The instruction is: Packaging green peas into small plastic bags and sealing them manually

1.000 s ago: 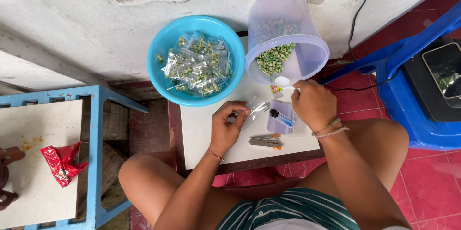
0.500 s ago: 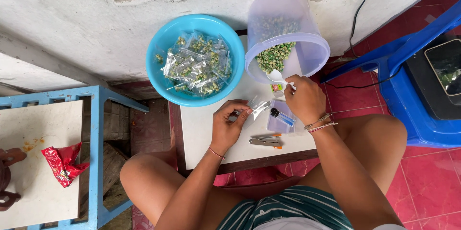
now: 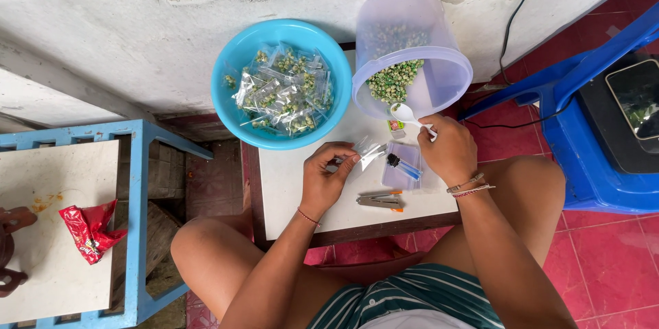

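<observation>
At the far edge of the table: a blue bowl (image 3: 233, 106) holds a heap of small clear packets of green peas, apparently already filled, and beside it a tilted plastic tub (image 3: 412, 61) leans over the far right corner with loose green peas (image 3: 392, 82) piled near its mouth.
Done: judging by the heap in the bowl, many packets are finished.
Left: plenty of loose peas remain in the tub, so I judge the work well short of its end.
Left hand: the left hand (image 3: 328, 179) pinches a small clear bag (image 3: 371, 152) between thumb and fingertips, near the middle of the table (image 3: 295, 195).
Right hand: the right hand (image 3: 449, 152) is closed around the handle of a white spoon (image 3: 403, 113), its bowl at the tub's mouth, just short of the peas.
Near edge: a stapler (image 3: 379, 200) lies close to the near edge, with a flat stack of empty bags (image 3: 403, 179) just beyond it.
Open room: the left part of the table is bare; the right part is crowded by tub, bags and stapler.
Edges: the bowl overhangs the far left corner, and the person's knees flank the near edge.
Off to the left: a blue-framed stand (image 3: 137, 205) carries a red wrapper (image 3: 89, 229), well apart from the work.
</observation>
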